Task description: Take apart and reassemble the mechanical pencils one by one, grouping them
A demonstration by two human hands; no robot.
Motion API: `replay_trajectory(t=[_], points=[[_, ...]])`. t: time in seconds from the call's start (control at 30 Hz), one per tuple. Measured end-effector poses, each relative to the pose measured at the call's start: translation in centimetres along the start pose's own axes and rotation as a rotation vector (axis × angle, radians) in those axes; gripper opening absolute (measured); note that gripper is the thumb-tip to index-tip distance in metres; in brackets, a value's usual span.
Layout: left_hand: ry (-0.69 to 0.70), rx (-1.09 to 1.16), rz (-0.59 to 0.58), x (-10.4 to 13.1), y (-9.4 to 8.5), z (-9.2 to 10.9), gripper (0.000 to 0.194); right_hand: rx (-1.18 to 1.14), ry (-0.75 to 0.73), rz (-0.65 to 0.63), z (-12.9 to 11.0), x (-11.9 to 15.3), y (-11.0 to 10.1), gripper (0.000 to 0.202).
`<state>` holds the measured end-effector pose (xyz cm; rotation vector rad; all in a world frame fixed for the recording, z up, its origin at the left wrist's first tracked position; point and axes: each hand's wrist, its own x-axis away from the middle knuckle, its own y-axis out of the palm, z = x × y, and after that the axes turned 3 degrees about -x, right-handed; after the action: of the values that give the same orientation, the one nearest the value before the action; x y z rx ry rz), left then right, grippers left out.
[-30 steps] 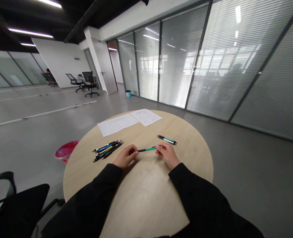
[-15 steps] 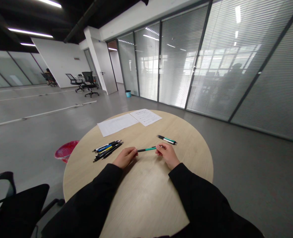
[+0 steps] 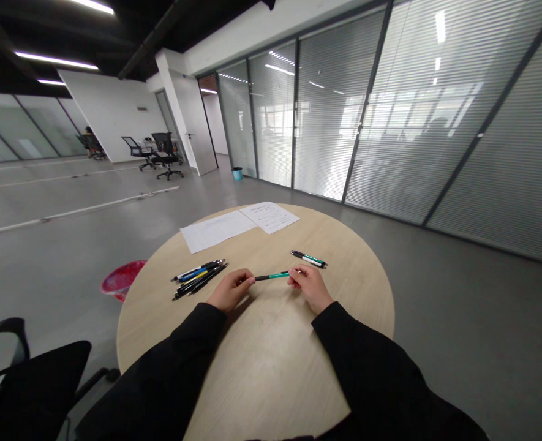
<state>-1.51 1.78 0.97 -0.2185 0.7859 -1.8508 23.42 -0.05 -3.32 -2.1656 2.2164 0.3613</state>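
A green pen (image 3: 277, 275) with a dark grip stretches level between my two hands, over the middle of the round table (image 3: 271, 343). My left hand (image 3: 231, 290) pinches its dark tip end between thumb and fingers. At the other end, my right hand (image 3: 311, 286) is closed round the pen, hiding that end. Beyond my right hand lie a few pens (image 3: 308, 259), green, white and black, side by side. A pile of several pens (image 3: 199, 278), mostly black with some blue and yellow, rests to the left of my left hand.
Two printed sheets, a left one (image 3: 218, 231) and a right one (image 3: 271, 218), lie at the table's far edge. A red basket (image 3: 122, 278) stands on the floor at left, with a black chair (image 3: 32, 392) nearer me. A glass partition (image 3: 326, 122) runs behind.
My left hand has shifted very slightly, with its fingers bent a little differently at the pen's tip. My right hand and the other pens look the same.
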Motion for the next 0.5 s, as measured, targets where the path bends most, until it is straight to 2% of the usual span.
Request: replay_trajectory(t=[0.3, 0.5], points=[[0.009, -0.023, 0.027, 0.09, -0.11, 0.55, 0.033, -0.014, 0.028, 0.002, -0.40, 0.23, 0.16, 0.036], [-0.070, 0.118, 0.090, -0.02, -0.04, 0.38, 0.035, 0.001, 0.019, -0.040, -0.67, 0.39, 0.45, 0.033]])
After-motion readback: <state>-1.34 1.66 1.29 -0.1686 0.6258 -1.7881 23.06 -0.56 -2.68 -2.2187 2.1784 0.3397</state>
